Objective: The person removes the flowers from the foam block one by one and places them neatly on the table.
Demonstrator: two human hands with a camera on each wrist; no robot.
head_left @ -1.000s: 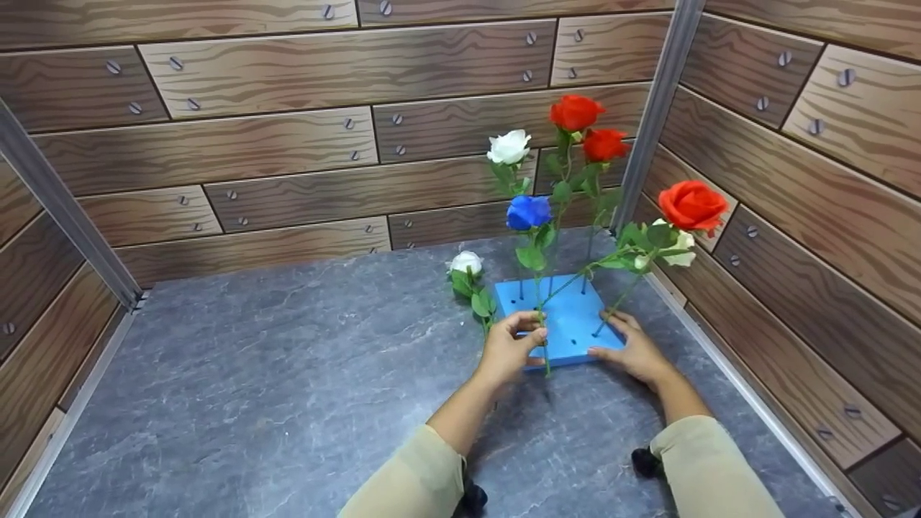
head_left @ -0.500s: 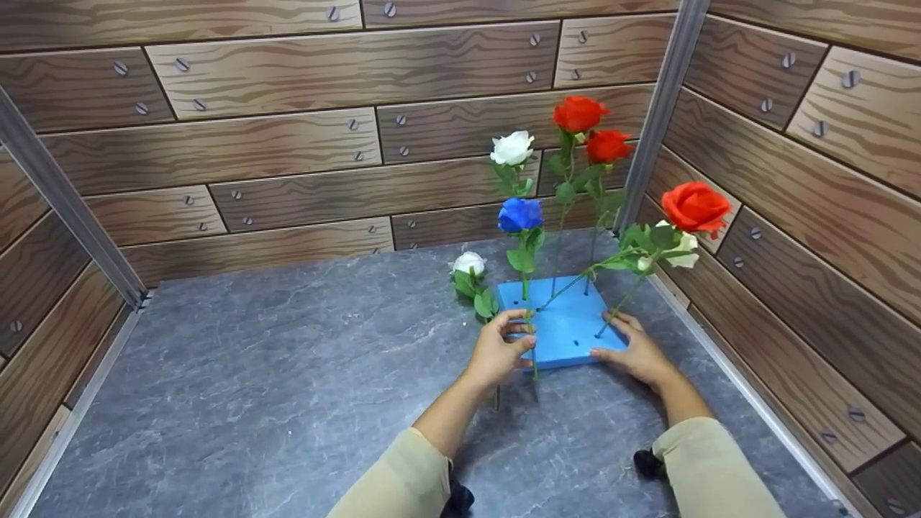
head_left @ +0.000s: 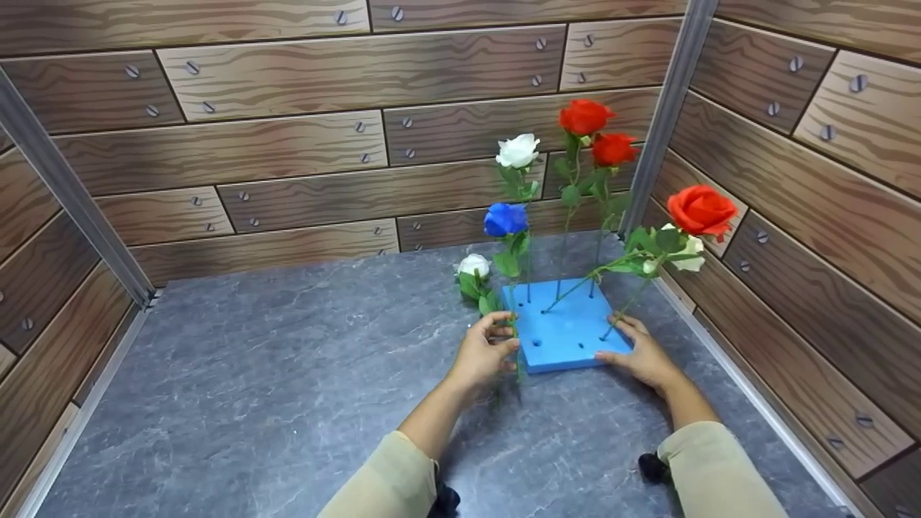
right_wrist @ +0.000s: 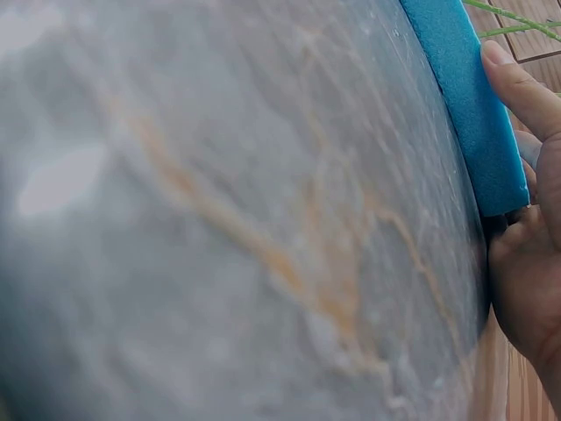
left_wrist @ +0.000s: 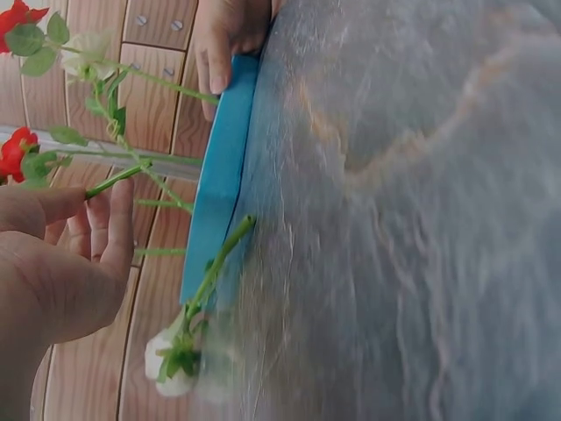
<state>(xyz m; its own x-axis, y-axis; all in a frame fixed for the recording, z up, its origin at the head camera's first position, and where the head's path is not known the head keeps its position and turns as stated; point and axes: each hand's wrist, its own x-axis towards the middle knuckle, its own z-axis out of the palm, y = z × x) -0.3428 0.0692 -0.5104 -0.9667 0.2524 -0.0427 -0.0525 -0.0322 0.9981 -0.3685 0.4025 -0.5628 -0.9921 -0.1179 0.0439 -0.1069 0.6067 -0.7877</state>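
My left hand (head_left: 483, 354) pinches the green stem of a blue rose (head_left: 505, 219) between thumb and fingers. The rose stands nearly upright at the left edge of a blue foam block (head_left: 561, 324), its lower stem end hanging below the hand. In the left wrist view that stem (left_wrist: 118, 181) crosses the fingertips, clear of the tabletop. On the block's right front corner, my right hand (head_left: 640, 356) holds on, thumb at the front and fingers along the side. Small holes show in the block's top near the front.
Red roses (head_left: 701, 210) and white roses (head_left: 518, 151) stick up from the block; one red stem leans far right. A white rose (head_left: 473, 266) lies on the grey marbled tabletop (head_left: 288, 374) left of the block. Wood-patterned walls (head_left: 288, 144) enclose the back and sides.
My left hand has carried the blue rose leftward, from over the block to its left edge, uncovering a hole. The right hand has stayed on the block's corner.
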